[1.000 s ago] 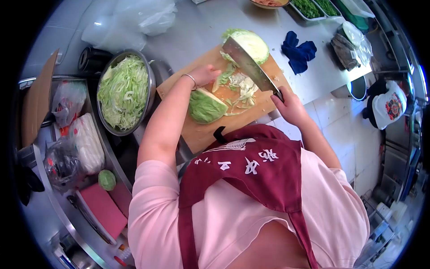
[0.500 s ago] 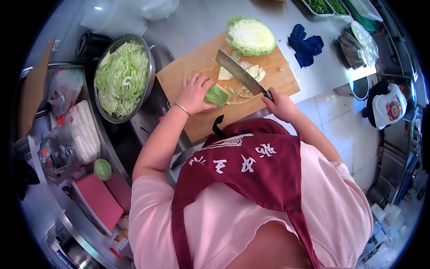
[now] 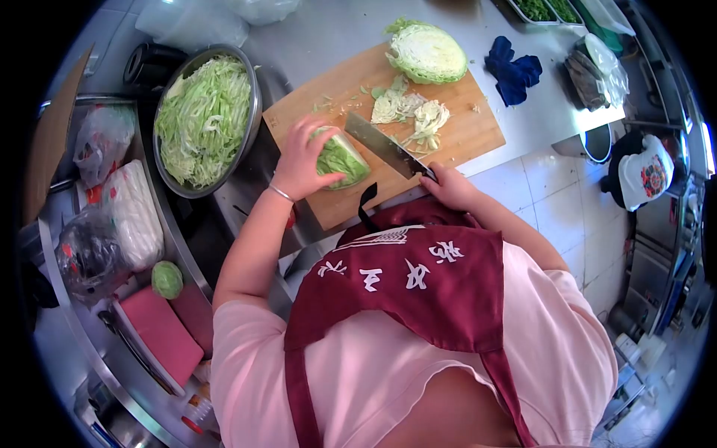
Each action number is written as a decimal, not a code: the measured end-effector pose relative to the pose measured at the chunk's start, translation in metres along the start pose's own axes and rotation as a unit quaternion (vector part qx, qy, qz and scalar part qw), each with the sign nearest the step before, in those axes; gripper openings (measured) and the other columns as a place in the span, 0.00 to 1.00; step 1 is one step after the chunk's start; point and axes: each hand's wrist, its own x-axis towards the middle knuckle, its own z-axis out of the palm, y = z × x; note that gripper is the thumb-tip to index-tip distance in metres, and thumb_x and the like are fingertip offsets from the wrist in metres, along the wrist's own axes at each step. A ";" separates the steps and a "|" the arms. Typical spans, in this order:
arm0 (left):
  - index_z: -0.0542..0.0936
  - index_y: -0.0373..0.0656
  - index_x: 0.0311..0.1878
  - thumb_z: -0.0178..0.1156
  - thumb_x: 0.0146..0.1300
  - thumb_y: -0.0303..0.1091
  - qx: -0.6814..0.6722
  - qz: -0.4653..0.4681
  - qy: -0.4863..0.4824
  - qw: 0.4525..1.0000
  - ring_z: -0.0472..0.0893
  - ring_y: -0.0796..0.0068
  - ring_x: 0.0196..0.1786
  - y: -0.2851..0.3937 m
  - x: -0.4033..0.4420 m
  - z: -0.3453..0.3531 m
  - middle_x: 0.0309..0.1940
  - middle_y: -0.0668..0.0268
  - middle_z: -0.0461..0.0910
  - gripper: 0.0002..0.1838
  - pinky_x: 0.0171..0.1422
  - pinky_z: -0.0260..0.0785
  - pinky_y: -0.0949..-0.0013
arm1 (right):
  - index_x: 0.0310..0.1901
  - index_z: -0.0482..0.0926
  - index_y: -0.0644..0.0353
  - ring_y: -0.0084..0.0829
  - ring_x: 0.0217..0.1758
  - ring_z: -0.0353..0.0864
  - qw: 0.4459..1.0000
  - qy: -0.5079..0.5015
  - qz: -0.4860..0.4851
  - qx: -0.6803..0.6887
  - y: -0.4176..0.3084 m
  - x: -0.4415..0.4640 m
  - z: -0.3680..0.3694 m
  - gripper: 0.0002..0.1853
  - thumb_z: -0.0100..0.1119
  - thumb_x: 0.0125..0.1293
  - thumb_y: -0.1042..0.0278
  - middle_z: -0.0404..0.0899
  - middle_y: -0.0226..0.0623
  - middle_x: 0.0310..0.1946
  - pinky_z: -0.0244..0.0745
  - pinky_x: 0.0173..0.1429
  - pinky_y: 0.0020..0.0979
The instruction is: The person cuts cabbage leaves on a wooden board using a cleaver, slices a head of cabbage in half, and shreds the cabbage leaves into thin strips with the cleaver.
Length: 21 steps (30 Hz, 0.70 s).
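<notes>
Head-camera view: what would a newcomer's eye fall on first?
Probably the maroon apron, lettered in white, at lower centre. Above it, the right hand holds a knife over a board; the left hand clasps a cabbage piece. Left of the board, a bowl brims with shredded cabbage.

A steel counter (image 3: pixel 328 37) is covered in part by a wooden cutting board (image 3: pixel 478 138) — on it are laid a cabbage chunk (image 3: pixel 345 158), a cabbage half (image 3: pixel 427 52) and pale scraps (image 3: pixel 429 123). Beside the board, a blue cloth (image 3: pixel 514 71) is left crumpled.
</notes>
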 end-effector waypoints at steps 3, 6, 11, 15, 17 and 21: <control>0.64 0.48 0.66 0.74 0.43 0.52 0.026 -0.114 0.048 0.992 0.62 0.47 0.66 -0.010 -0.027 0.005 0.61 0.54 0.63 0.48 0.73 0.54 0.52 | 0.40 0.72 0.66 0.57 0.40 0.79 0.999 0.041 -0.030 -0.004 0.020 0.012 -0.004 0.19 0.54 0.67 0.53 0.79 0.59 0.33 0.73 0.44 0.48; 0.57 0.44 0.70 0.75 0.43 0.53 0.008 -0.238 0.032 0.971 0.63 0.45 0.65 -0.011 -0.048 0.011 0.62 0.49 0.60 0.54 0.71 0.56 0.52 | 0.41 0.72 0.66 0.57 0.39 0.79 0.994 0.089 -0.019 -0.058 0.007 0.015 -0.029 0.18 0.53 0.68 0.54 0.79 0.58 0.32 0.73 0.43 0.48; 0.46 0.39 0.72 0.76 0.42 0.53 -0.147 -0.306 -0.011 0.940 0.60 0.44 0.66 -0.007 -0.053 0.046 0.63 0.42 0.56 0.62 0.71 0.57 0.53 | 0.43 0.71 0.65 0.58 0.39 0.79 0.991 0.111 -0.032 -0.071 -0.011 0.016 -0.036 0.18 0.52 0.68 0.54 0.79 0.58 0.32 0.73 0.44 0.49; 0.46 0.36 0.71 0.76 0.42 0.53 -0.129 -0.317 0.028 0.939 0.62 0.43 0.63 0.010 -0.041 0.061 0.60 0.39 0.57 0.62 0.69 0.58 0.52 | 0.43 0.69 0.66 0.59 0.39 0.79 0.994 0.062 -0.044 -0.074 -0.023 0.023 -0.019 0.18 0.51 0.69 0.54 0.79 0.58 0.32 0.73 0.45 0.50; 0.47 0.35 0.70 0.76 0.42 0.53 -0.167 -0.327 0.052 0.928 0.62 0.44 0.62 0.025 -0.030 0.072 0.60 0.40 0.58 0.61 0.68 0.59 0.52 | 0.42 0.69 0.65 0.59 0.39 0.79 0.992 0.071 -0.029 -0.101 -0.023 0.028 -0.014 0.19 0.50 0.69 0.53 0.79 0.59 0.33 0.73 0.44 0.51; 0.49 0.36 0.70 0.75 0.43 0.52 -0.199 -0.332 0.110 0.915 0.63 0.44 0.62 0.040 -0.017 0.093 0.59 0.41 0.60 0.59 0.67 0.59 0.52 | 0.42 0.69 0.65 0.58 0.38 0.79 0.987 0.115 -0.010 -0.114 -0.033 0.016 -0.032 0.20 0.50 0.69 0.51 0.80 0.58 0.32 0.73 0.43 0.52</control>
